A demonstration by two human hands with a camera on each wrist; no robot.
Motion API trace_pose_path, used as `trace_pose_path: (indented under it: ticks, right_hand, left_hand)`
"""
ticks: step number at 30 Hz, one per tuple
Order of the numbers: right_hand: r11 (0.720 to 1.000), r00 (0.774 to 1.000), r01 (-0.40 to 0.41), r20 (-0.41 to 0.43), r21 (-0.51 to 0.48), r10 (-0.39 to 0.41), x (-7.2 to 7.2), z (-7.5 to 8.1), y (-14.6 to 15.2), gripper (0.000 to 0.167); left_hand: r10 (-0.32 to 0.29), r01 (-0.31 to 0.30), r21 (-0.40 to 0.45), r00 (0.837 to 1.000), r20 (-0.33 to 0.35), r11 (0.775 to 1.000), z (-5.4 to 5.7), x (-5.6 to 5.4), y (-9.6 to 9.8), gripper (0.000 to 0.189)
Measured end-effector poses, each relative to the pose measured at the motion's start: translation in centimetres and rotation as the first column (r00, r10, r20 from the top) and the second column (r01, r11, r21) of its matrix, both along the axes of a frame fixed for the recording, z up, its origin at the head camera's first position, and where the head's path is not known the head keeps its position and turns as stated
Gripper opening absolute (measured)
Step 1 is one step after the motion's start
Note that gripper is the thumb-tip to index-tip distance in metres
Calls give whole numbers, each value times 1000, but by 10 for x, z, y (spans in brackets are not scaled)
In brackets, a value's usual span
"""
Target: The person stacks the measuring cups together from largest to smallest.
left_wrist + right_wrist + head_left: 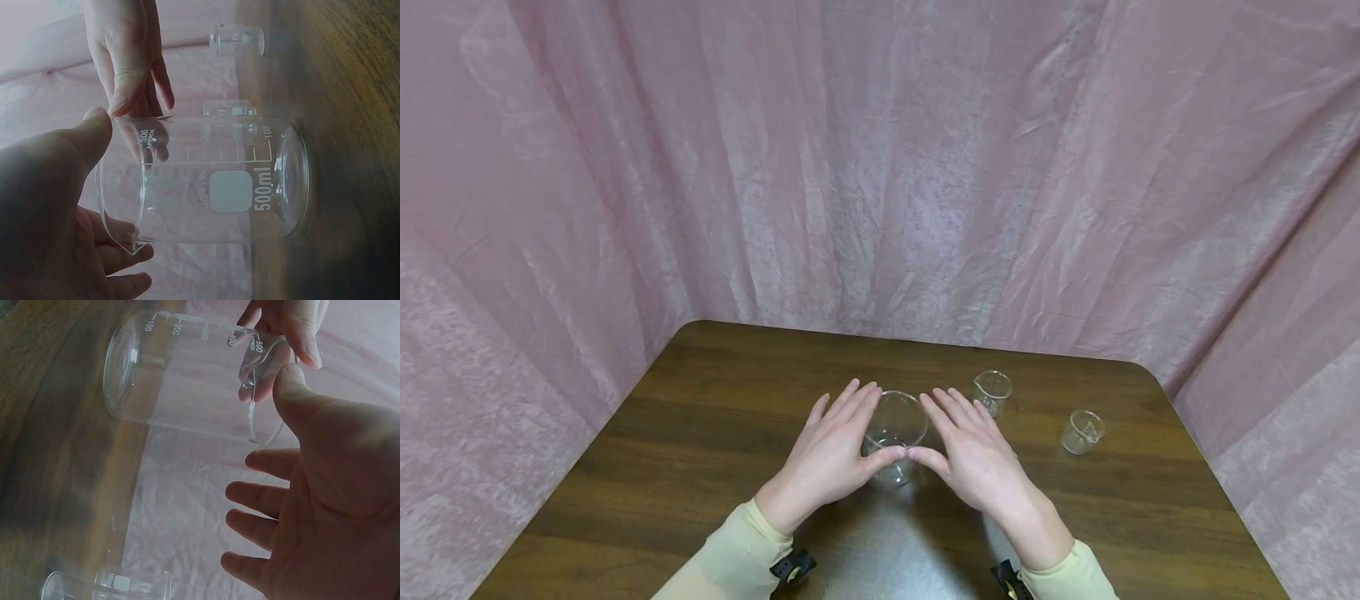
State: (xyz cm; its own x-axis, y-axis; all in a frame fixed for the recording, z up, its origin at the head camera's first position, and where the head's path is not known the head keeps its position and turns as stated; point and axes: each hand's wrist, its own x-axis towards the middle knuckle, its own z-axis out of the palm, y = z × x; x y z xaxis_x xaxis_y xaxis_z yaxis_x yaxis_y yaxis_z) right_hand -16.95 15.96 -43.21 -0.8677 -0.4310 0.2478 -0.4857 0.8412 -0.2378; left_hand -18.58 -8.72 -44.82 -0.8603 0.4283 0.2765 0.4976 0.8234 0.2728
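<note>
A large clear glass beaker [895, 421] marked 500ml stands upright at the middle of the table, its rim between my two hands. My left hand [831, 457] is at the left side of the rim, fingers straight and thumb at the near edge. Mirroring it on the right is my right hand [976, 457], with its fingers spread and extended. The thumb tips nearly meet at the near rim. In the left wrist view, the beaker's pouring spout [132, 247] points toward the left hand's fingers. Neither hand curls round the glass.
Two smaller glass beakers stand to the right: one [992, 387] behind my right hand, the other [1082, 432] farther right. The brown wooden table [700, 417] has rounded far corners. Pink curtains [880, 167] hang behind it and at both sides.
</note>
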Motion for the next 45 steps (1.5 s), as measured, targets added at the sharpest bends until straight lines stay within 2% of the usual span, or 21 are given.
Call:
trace_pose_path:
  ticks: [17, 24, 31, 36, 45]
  right_hand:
    - [1000, 999, -6, -37, 9, 7, 1, 1, 2, 77]
    - [1000, 999, 12, -46, 16, -11, 0, 2, 6, 79]
    - [999, 998, 35, -61, 15, -34, 0, 4, 13, 79]
    - [999, 997, 51, -58, 17, -50, -2, 5, 19, 81]
    - [995, 993, 102, -65, 15, -101, -7, 4, 34, 81]
  left_hand:
    - [3, -3, 16, 1000, -30, 1000, 4, -1, 1, 96]
    - [15, -15, 5, 999, -50, 1000, 4, -1, 2, 95]
    - [15, -14, 26, 999, -43, 1000, 3, -2, 4, 96]
    - [10, -8, 34, 998, -62, 999, 3, -2, 4, 94]
    - [7, -6, 34, 999, -44, 999, 3, -1, 3, 94]
